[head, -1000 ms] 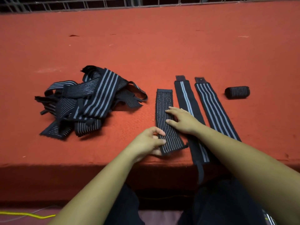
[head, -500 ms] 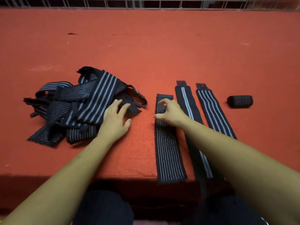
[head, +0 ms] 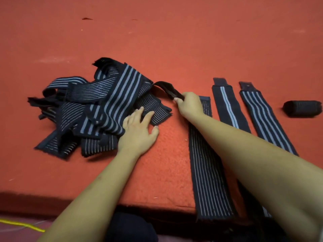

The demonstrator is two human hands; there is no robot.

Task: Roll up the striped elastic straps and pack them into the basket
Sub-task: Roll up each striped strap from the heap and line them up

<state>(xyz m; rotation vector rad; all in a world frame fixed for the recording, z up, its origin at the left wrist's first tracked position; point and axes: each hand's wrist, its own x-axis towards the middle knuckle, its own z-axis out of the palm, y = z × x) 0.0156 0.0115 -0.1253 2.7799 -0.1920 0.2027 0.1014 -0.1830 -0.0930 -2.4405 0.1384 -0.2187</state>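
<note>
Straps [head: 229, 109] flat at three o'clock; your right hand [head: 189, 106] pinches a loop [head: 167, 89] off the pile [head: 108, 102], left hand [head: 138, 131] flat on it; worktop [head: 174, 41] open at twelve.

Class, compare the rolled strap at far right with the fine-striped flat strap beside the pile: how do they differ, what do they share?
The rolled strap is a cylinder; the flat strap lies stretched out. The rolled strap sits wholly on the red surface; the flat strap overhangs its near edge. Both are dark with pale stripes.
</note>
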